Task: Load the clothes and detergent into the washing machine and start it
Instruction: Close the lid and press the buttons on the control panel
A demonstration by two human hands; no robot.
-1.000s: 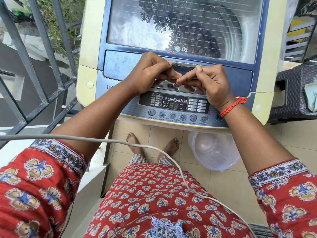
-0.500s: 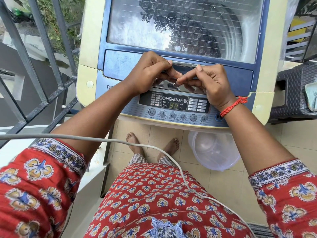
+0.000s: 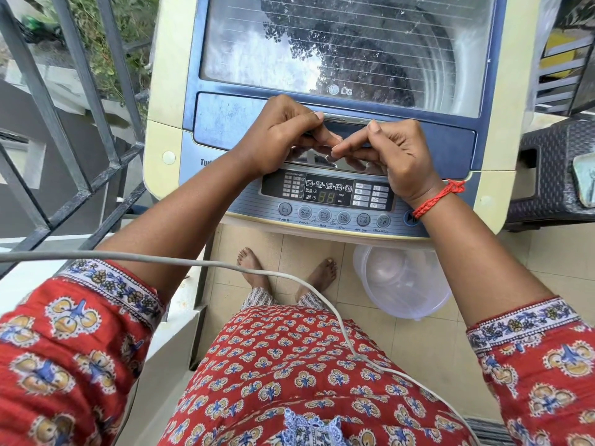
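Observation:
The top-loading washing machine (image 3: 167, 91) stands in front of me with its glass lid (image 3: 347, 43) down; clothes inside cannot be made out through the reflections. My left hand (image 3: 280, 133) and my right hand (image 3: 399, 156) rest on the lid's front edge, fingers curled, fingertips meeting above the control panel (image 3: 328, 196). Neither hand holds anything. The panel's display is lit with green digits. My right wrist partly hides the blue start button (image 3: 410, 217). No detergent is in view.
A clear plastic tub (image 3: 402, 281) sits on the tiled floor below the machine's front, right of my bare feet. A metal railing (image 3: 80, 91) runs along the left. A dark woven stool (image 3: 553, 175) stands at the right. A grey cable (image 3: 193, 262) crosses my lap.
The green digits on the display have changed. Both hands stay in the same place on the lid, with only slight finger movement.

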